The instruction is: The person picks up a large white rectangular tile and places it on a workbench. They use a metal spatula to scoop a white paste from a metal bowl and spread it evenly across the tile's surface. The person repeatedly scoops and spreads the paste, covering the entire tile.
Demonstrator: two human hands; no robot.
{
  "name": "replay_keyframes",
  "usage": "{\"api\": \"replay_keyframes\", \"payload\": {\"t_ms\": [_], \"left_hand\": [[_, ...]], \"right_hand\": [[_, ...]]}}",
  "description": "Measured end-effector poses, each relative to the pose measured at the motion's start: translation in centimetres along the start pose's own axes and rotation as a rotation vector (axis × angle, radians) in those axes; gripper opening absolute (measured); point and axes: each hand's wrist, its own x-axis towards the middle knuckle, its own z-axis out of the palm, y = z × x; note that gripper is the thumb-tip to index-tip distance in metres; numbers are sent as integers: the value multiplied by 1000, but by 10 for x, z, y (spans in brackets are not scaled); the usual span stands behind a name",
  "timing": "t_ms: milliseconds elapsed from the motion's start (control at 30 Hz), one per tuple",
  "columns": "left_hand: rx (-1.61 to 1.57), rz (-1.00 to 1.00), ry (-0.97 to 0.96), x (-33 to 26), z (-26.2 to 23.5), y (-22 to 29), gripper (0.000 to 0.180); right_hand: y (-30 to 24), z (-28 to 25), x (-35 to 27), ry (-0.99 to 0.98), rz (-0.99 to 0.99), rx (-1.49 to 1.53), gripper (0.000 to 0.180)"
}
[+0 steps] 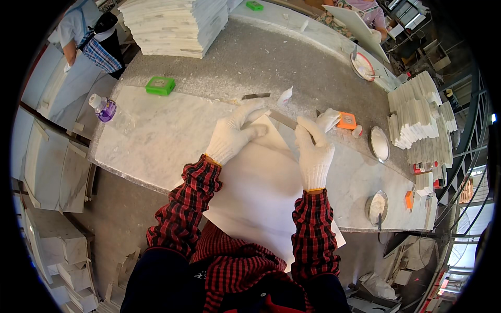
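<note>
A white, faintly veined stone panel (255,177) leans between my forearms, its far corner over the worktable and its near end by my body. My left hand (232,133), in a white knit glove, grips the panel near that far corner, its fingers along the edge. My gloved right hand (314,154) is closed around a flat metal blade (282,119), which reaches left toward the panel's corner and the left fingertips. Whether the blade touches the panel I cannot tell. Beyond the hands lie another dark flat blade (256,96) and a crumpled white piece (285,96).
A marble slab (151,135) covers the near worktable. Around it are a green box (160,86), a bottle (103,108), an orange box (346,120) and bowls of white paste (380,144). Stacked panels (172,26) rise at the back left. Two co-workers stand beyond.
</note>
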Motion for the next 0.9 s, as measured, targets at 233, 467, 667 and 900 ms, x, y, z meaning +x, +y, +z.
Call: {"api": "replay_keyframes", "payload": {"t_ms": [233,467,667,900], "left_hand": [[20,-14,-24,1,-1,-1,62],[-9,43,-53,1,0,4,59],[-31,2,-60,0,-1,4,60],[-44,22,-56,-1,0,2,59]], "right_hand": [[-3,0,-2,13,-7,-36,23],[0,-3,-3,25,-10,-54,23],[1,-3,-5,34,-8,-61,22],[0,-2,-6,93,-245,-192,20]]}}
